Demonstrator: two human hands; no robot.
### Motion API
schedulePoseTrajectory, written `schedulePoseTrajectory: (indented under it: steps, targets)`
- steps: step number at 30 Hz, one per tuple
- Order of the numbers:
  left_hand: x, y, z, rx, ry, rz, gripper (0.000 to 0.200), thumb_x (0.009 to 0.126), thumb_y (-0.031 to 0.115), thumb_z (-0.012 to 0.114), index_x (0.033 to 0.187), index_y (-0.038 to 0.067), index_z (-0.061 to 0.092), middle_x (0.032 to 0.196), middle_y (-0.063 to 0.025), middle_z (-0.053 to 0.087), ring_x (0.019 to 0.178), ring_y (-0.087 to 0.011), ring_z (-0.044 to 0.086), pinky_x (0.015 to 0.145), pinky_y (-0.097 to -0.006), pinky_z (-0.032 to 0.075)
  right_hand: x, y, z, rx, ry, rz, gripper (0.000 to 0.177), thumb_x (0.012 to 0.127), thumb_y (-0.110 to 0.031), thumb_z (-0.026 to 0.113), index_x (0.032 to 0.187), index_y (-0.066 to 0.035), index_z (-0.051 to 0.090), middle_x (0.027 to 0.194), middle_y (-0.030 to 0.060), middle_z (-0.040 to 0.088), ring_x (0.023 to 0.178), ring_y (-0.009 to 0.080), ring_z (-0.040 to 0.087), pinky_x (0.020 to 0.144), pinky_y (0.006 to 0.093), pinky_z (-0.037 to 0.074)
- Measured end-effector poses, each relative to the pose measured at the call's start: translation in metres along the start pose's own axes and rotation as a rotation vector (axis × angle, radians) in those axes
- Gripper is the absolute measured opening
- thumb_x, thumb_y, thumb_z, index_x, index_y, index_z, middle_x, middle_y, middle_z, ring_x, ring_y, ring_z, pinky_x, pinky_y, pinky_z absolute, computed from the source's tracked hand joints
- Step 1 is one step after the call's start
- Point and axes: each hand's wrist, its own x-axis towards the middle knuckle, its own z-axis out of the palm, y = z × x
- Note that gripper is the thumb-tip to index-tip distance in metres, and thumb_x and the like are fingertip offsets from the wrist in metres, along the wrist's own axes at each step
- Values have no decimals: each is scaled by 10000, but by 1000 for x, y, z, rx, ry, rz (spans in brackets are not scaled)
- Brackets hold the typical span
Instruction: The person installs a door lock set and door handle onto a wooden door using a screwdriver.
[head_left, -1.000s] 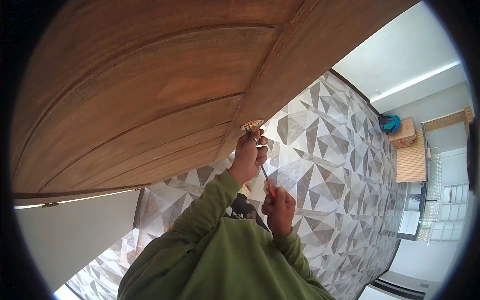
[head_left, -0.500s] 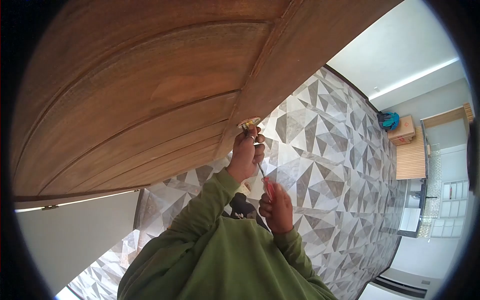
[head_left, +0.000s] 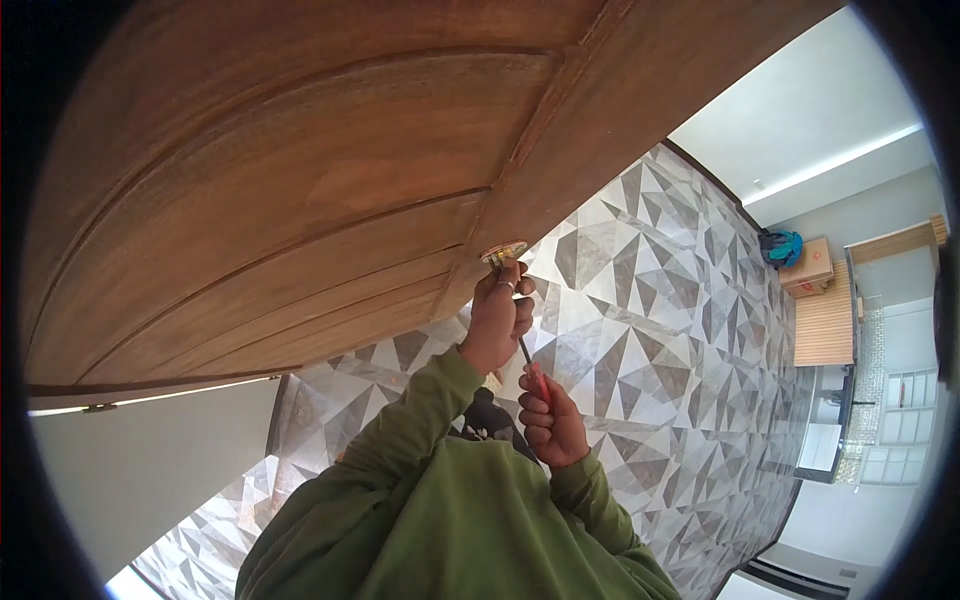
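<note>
A round door lock fitting (head_left: 502,252), partly brass-coloured, sits in the stile of the brown wooden door (head_left: 330,190). My left hand (head_left: 495,325), a ring on one finger, is closed with its fingertips pinching at the fitting's near side; they hide the exact part they hold. In my right hand (head_left: 556,425), below and to the right, is a screwdriver (head_left: 538,382) with a red handle. Its thin shaft points up towards my left hand, and the tip is hidden behind those fingers.
Grey and white geometric tiles (head_left: 660,330) cover the floor. By the far wall stand a cardboard box (head_left: 808,265) and a blue bag (head_left: 780,247), near a slatted wooden counter (head_left: 822,315). A hinge (head_left: 100,407) shows at the door's far edge.
My right hand has shifted its grip on the screwdriver handle, with the fingers curled differently. My left hand stays at the lock fitting. The whole view has tilted slightly.
</note>
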Motion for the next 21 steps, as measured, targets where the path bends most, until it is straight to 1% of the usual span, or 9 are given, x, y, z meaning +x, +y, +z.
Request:
schedulePoseTrajectory:
  steps: [2,3,4,6,7,11,13,14,21]
  targets:
    - [-3,-2,2,-15,15,7,246,978,380,489,951,136,471,720,57,422,470,-33,266,389,-198,191,-1,3,-7,229,-60,157,328,996,-362,420,1107,-76,536,672,-38,384,493,35,276,385,171,198]
    - [-1,-1,5,-31,17,28,240,981,374,485,949,137,470,717,59,423,470,-33,266,389,-197,191,-6,-4,-7,94,-76,4,264,977,-272,487,1113,-57,558,739,4,501,537,70,428,421,218,348]
    - [0,0,6,-28,15,29,240,981,374,485,949,137,470,717,59,423,470,-33,266,389,-197,191,-7,-5,-1,96,-78,2,264,977,-272,487,1113,-57,558,739,4,501,537,70,428,421,218,348]
    - [2,-1,6,-31,43,27,228,986,367,477,949,142,472,713,59,428,469,-33,270,392,-199,198,-10,0,13,-1252,229,-1047,236,937,-133,538,1142,-21,574,860,79,614,699,155,596,610,290,494]
    - [4,-2,6,-26,36,25,228,986,367,477,949,142,472,713,59,428,469,-33,270,392,-199,198,-16,5,12,-1290,284,-899,277,894,-33,554,1167,10,575,957,142,651,865,225,645,783,336,500]
    - [5,-6,3,-39,51,52,197,996,327,460,949,136,440,694,56,431,426,-32,281,356,-221,188,-2,16,9,-1312,359,-850,269,915,-48,533,1174,11,571,954,129,661,872,222,646,789,329,499]
    - [6,-7,4,-29,54,50,203,997,336,457,951,139,438,693,59,428,427,-31,276,358,-220,187,5,20,9,-1005,245,-930,231,962,-148,500,1136,-17,577,814,50,617,693,163,600,597,304,494]
    - [6,-6,4,-22,43,55,211,996,346,456,953,141,441,692,62,427,428,-30,275,360,-219,187,5,18,8,-1006,248,-932,231,962,-148,500,1136,-17,577,814,50,617,693,163,600,597,304,494]
    - [4,-5,-2,8,-19,65,217,989,357,471,930,149,485,706,69,432,464,-29,265,391,-206,203,-5,5,-3,-282,38,-225,244,979,-256,473,1091,-60,566,679,-16,469,537,88,431,425,234,332]
